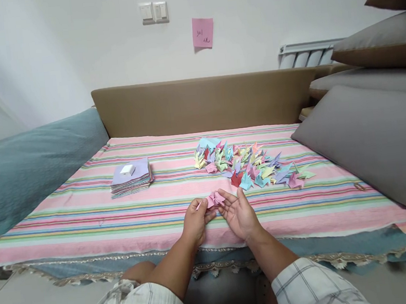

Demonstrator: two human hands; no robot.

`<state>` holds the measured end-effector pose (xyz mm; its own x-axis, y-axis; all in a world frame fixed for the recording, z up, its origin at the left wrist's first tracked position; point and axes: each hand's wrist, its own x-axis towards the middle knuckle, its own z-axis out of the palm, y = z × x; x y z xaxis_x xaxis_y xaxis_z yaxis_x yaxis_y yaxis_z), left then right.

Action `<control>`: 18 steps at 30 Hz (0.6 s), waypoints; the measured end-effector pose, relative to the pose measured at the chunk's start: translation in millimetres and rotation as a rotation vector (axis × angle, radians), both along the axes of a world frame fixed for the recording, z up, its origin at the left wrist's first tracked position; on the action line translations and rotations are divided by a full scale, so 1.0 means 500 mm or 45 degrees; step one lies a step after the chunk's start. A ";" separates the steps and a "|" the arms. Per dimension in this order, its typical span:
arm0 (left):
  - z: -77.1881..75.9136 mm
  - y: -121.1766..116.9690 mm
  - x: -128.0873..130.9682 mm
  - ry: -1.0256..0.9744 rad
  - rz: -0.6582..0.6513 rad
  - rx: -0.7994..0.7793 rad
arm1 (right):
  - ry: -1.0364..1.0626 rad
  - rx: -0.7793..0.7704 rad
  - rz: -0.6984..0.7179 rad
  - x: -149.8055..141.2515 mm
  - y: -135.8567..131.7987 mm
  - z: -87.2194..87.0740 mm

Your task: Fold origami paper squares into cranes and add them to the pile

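A small pink folded paper crane (215, 199) is held low over the striped cloth, near the front of the seat. My left hand (197, 222) pinches its left side between thumb and fingers. Against the right side of the crane rest the fingertips of my right hand (239, 215), which has its palm turned up, its fingers stretched out and its thumb raised apart. Just beyond my hands spreads a pile of folded paper cranes (252, 171) in many colours. To the left lies a stack of square paper sheets (132, 181) with a small white block (127, 170) on top.
The striped cloth (86, 217) covers a sofa seat with a brown backrest (201, 104). A blue-green armrest (37, 164) bounds the left. Grey cushions (375, 138) crowd the right side. A pink note (203, 33) hangs on the wall beside light switches (154, 12).
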<state>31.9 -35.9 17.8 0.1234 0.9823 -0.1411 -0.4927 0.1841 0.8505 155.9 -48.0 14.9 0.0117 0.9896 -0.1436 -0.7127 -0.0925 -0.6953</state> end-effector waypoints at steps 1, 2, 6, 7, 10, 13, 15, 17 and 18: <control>0.001 0.000 0.000 -0.029 -0.001 -0.022 | 0.031 -0.016 0.007 0.002 0.001 0.002; 0.002 0.001 0.000 -0.059 -0.003 -0.043 | 0.058 -0.031 0.013 0.003 0.001 0.004; -0.002 0.004 -0.001 -0.157 -0.033 -0.100 | 0.135 -0.069 0.029 0.005 0.002 0.011; -0.003 0.005 -0.001 -0.172 -0.040 -0.108 | 0.154 -0.077 0.030 0.005 0.002 0.012; -0.006 0.008 -0.003 -0.197 -0.064 -0.127 | 0.223 -0.088 0.039 0.006 0.002 0.014; -0.006 0.009 -0.004 -0.202 -0.103 -0.146 | 0.231 -0.068 0.058 0.007 0.002 0.012; -0.005 0.008 -0.004 -0.204 -0.127 -0.153 | 0.189 -0.044 0.057 0.006 0.002 0.008; -0.005 0.008 -0.003 -0.217 -0.130 -0.150 | 0.129 -0.003 0.024 0.004 0.003 0.003; -0.005 0.008 -0.003 -0.226 -0.122 -0.147 | 0.097 0.027 0.007 0.003 0.003 0.000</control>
<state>30.4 -32.0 15.3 0.2479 0.9435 -0.2197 -0.6085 0.3281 0.7226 157.2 -46.5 14.9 -0.0039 0.9924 -0.1228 -0.7630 -0.0824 -0.6411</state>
